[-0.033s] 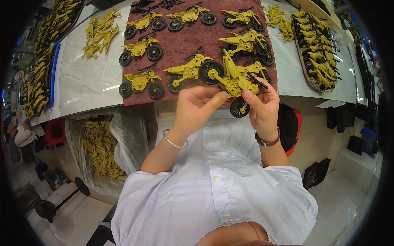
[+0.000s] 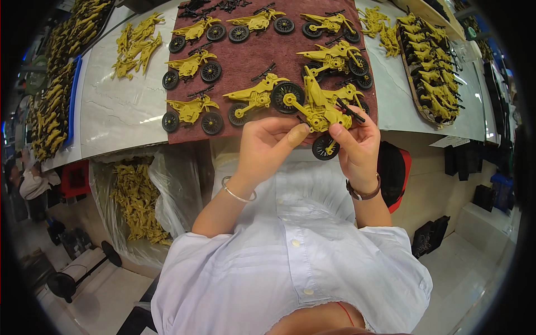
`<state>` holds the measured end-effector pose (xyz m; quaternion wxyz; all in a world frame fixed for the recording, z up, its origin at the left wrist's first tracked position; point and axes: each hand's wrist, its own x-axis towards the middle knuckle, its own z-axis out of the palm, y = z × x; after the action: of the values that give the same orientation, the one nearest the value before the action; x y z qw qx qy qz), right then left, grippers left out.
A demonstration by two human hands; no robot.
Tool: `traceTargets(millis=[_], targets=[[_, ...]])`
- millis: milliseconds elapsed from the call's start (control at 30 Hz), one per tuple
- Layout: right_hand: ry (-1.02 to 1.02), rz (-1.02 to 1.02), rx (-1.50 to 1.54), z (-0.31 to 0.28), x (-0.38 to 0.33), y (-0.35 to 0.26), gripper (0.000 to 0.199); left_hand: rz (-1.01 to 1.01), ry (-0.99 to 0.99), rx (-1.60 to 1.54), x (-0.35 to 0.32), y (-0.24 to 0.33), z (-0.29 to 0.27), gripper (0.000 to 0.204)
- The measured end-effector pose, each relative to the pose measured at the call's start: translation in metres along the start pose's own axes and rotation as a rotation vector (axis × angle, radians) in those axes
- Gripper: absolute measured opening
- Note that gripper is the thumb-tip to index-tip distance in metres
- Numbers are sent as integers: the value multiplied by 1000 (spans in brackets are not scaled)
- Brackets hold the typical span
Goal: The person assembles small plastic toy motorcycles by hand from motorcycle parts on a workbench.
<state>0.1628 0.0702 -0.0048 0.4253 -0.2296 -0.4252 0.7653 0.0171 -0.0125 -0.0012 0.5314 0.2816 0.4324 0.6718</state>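
A yellow toy motorcycle (image 2: pixel 319 114) with black wheels and black handlebars is held up tilted just over the near edge of the red cloth. My left hand (image 2: pixel 274 144) grips its lower body from the left, thumb laid along it and the other fingers mostly hidden behind. On the other side my right hand (image 2: pixel 358 140) is closed on it near the handlebars, thumb pressing the yellow body. Just behind it, a toy motorcycle (image 2: pixel 257 95) lies on the cloth at the left, and another (image 2: pixel 347 94) is partly covered at the right.
Several more toy motorcycles stand in rows on the red cloth (image 2: pixel 262 53). Loose yellow parts (image 2: pixel 137 47) lie on the table's left, others (image 2: pixel 379 28) at right. A filled tray (image 2: pixel 430 72) stands far right. Below the table's left side, a plastic bag (image 2: pixel 176 195) holds yellow pieces.
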Motion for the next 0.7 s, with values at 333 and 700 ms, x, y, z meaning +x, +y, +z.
traceTargets(millis=[333, 700], targets=[[7, -124, -124, 1, -6, 10, 40, -17, 25, -24, 1, -4, -6, 16], [-176, 200, -447, -4, 1, -23, 30, 48, -135, 291, -3, -8, -16, 11]])
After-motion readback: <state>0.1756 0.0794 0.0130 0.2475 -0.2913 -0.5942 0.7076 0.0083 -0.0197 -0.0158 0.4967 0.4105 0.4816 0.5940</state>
